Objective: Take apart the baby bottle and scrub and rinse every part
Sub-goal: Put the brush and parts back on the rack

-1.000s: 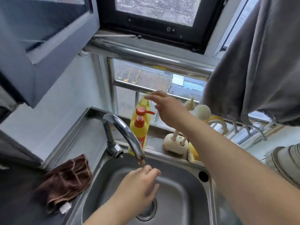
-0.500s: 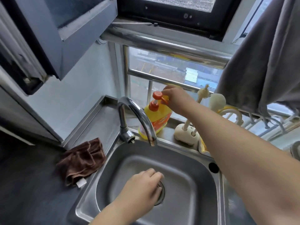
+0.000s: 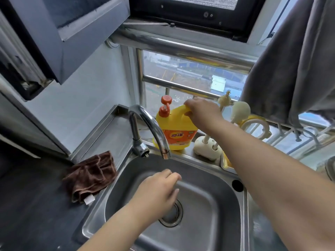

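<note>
My right hand (image 3: 201, 111) reaches to the window ledge and grips the top handle of the yellow dish soap bottle (image 3: 176, 131), which has an orange pump (image 3: 165, 105) and stands upright behind the tap. My left hand (image 3: 157, 191) hovers palm down inside the steel sink (image 3: 208, 205), just over the drain (image 3: 172, 214), with its fingers loosely bent and nothing visible in them. A cream bottle brush (image 3: 241, 111) and a small spiky brush (image 3: 225, 99) stand in a white holder (image 3: 208, 147) to the right of the soap. No baby bottle part is in view.
The curved chrome tap (image 3: 150, 124) arches over the sink's back edge with no water running. A crumpled brown cloth (image 3: 90, 174) lies on the dark counter at the left. A grey towel (image 3: 293, 60) hangs at the upper right, above a wire rack.
My right hand moved from the pump top down onto the soap bottle's handle. My left hand dropped from under the spout to above the drain.
</note>
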Motion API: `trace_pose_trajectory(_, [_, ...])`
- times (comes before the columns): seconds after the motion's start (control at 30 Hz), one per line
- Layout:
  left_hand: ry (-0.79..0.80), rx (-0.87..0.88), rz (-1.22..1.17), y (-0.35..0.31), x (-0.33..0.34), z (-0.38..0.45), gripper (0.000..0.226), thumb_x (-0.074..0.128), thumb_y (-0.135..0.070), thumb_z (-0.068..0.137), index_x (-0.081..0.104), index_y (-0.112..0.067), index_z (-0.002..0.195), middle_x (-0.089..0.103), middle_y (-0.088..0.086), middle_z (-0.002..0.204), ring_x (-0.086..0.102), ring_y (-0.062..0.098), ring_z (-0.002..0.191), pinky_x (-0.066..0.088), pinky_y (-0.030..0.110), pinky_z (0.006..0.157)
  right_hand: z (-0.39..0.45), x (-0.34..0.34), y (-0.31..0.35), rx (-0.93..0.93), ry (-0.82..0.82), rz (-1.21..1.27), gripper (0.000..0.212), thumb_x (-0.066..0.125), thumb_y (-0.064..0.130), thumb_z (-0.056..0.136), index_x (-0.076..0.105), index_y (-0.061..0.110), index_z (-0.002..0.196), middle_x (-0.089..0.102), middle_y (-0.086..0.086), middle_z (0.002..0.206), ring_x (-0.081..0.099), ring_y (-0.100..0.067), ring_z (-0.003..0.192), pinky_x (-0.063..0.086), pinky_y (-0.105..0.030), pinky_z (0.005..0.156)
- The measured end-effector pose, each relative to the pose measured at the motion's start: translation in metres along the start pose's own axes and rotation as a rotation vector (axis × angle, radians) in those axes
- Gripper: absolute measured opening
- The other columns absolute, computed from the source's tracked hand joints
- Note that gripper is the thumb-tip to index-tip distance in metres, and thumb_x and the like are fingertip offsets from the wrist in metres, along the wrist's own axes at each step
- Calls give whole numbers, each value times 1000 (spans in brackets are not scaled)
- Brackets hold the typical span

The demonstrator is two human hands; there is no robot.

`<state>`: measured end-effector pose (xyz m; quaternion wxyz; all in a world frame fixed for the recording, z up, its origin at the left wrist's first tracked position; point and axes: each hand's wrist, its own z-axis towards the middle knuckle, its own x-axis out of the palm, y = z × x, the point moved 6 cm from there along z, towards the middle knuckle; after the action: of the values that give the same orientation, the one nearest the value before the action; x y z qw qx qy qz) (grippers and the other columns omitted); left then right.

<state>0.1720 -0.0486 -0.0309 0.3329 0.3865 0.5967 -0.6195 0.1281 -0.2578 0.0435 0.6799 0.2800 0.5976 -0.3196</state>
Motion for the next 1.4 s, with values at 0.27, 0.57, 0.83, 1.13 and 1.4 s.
trace_pose_trajectory(0.27, [-19, 19, 11, -10, -12, 22, 35, 45, -31, 96, 46, -26, 131, 51, -8, 123, 49, 12, 113, 41, 27, 89, 1, -8, 0, 92, 40, -13, 18, 50, 27, 96, 59, 13, 104, 62, -8, 103, 57, -31, 96, 34, -31, 64])
trace_pose_trajectory(0.57, [-14, 17, 2, 0, -13, 21, 32, 46, -31, 96, 49, -24, 127, 54, -6, 121, 50, 14, 114, 42, 29, 91, 4, -11, -4, 208, -20, 110, 14, 57, 15, 91, 65, 13, 102, 65, -3, 99, 58, -27, 94, 32, -28, 62])
trace_pose_trajectory(0.83, [2, 3, 21, 11, -13, 22, 33, 43, -33, 96, 46, -25, 128, 52, -6, 126, 48, 15, 117, 40, 31, 95, 9, -9, 2, 228, 57, 113, 23, 57, 21, 92, 61, 11, 112, 62, -11, 110, 56, -32, 100, 41, -32, 68])
trace_pose_trajectory(1.13, [-14, 41, 15, 7, -11, 22, 34, 45, -31, 96, 47, -23, 129, 53, -5, 123, 50, 15, 115, 41, 31, 93, -11, -17, 7, 180, -29, 223, 48, 56, 15, 91, 44, 20, 137, 43, -3, 136, 54, -28, 111, 48, -35, 75])
trace_pose_trajectory(1.4, [21, -9, 0, 31, 4, -7, 32, 45, -28, 95, 50, -21, 126, 53, -2, 116, 53, 18, 107, 43, 31, 87, -118, 11, 19, 291, -99, 465, 19, 57, 12, 86, 42, 21, 78, 46, 6, 78, 44, -10, 64, 34, -27, 58])
